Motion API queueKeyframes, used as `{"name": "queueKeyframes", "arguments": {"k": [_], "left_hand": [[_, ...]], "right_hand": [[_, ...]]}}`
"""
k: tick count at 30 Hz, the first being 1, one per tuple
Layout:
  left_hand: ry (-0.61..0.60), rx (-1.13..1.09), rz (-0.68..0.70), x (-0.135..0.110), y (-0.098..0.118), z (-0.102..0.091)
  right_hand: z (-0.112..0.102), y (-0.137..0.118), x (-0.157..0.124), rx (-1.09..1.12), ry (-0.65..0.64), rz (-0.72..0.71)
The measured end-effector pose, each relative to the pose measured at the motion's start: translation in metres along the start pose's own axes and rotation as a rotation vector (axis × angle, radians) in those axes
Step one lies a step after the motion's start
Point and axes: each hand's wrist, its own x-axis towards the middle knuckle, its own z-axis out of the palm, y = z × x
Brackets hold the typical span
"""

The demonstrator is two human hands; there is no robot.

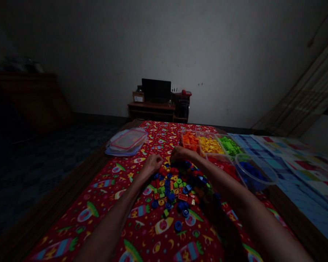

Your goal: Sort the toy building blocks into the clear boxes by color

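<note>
A loose pile of small toy building bricks in blue, red, yellow, green and orange lies on the red patterned cloth. At the far left edge of the pile is my left hand, its thumb and fingers curled together; what they pinch, if anything, is too small to make out. My right hand hangs over the far side of the pile with its fingers bent down and closed, the tips in shadow. Between the two hands a yellow brick shows, and I cannot tell whether either hand touches it.
To the right stand clear tubs of orange bricks, yellow bricks, green bricks, red bricks and blue bricks. Stacked plastic lids lie at the left. Beyond the cloth is a desk with a monitor.
</note>
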Motion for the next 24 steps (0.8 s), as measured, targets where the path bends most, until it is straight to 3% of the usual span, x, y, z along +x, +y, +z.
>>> {"name": "queueKeyframes", "arguments": {"k": [3, 10, 15, 21, 24], "left_hand": [[-0.016, 0.01, 0.052, 0.004, 0.003, 0.005], [-0.162, 0.062, 0.021, 0.004, 0.012, 0.006], [-0.09, 0.137, -0.022, 0.001, 0.007, 0.004], [-0.066, 0.082, -0.061, 0.001, 0.008, -0.018], [-0.075, 0.085, -0.091, 0.001, 0.016, -0.032]], "right_hand": [[-0.003, 0.0, -0.002, -0.076, -0.041, 0.012], [0.009, -0.019, 0.005, -0.251, 0.03, -0.08], [0.019, -0.025, 0.01, -0.332, -0.01, -0.167], [0.01, -0.014, 0.002, -0.33, 0.083, -0.274], [0.013, -0.014, -0.001, -0.4, 0.045, -0.344]]}}
